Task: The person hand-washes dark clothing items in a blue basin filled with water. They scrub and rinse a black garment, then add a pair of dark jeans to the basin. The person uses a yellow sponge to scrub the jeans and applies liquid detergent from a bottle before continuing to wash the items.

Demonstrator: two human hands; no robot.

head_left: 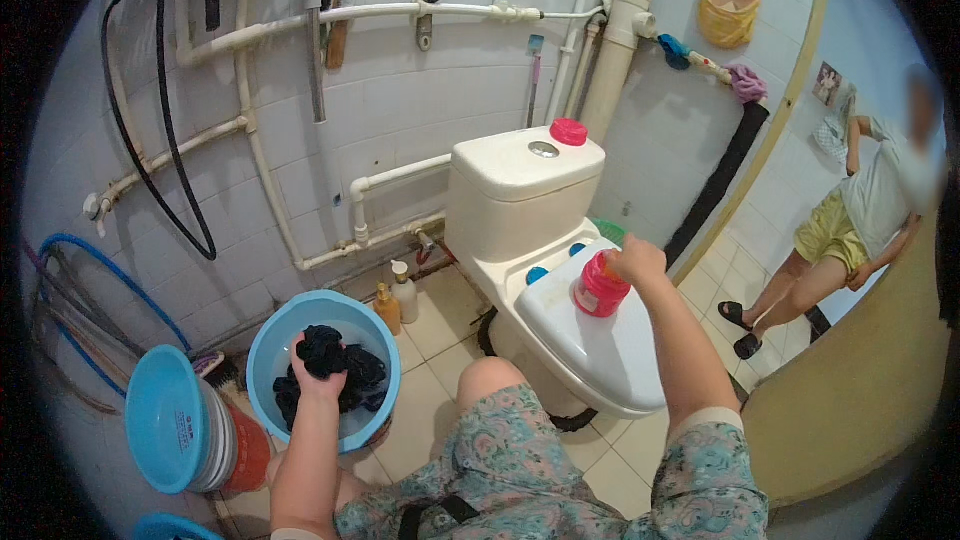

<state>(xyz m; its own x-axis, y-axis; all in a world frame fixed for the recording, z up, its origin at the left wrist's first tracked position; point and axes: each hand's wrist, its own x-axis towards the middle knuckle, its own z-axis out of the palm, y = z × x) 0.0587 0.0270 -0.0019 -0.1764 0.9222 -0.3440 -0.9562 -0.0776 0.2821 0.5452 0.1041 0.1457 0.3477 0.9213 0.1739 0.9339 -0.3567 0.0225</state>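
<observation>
My left hand (322,380) is closed on a bunched black cloth (320,351), lifted over a light blue basin (258,350). More wet black cloth (362,380) lies in the basin, with some water around it. On the white closed toilet lid (610,365) stands a pink-red plastic jar (600,298), its top off. My right hand (638,265) is at the jar's mouth with the fingers curled. The fingertips are partly hidden there, and what they hold cannot be made out. A round pink-red screw lid (569,132) rests on the toilet tank (520,190).
Left of the basin sits a tilted blue basin (165,420) on stacked buckets (245,450). Two pump bottles (403,295) stand by the wall. White pipes (380,10) and a black hose (165,120) run along it. At the right, a person (850,200) is by the doorway.
</observation>
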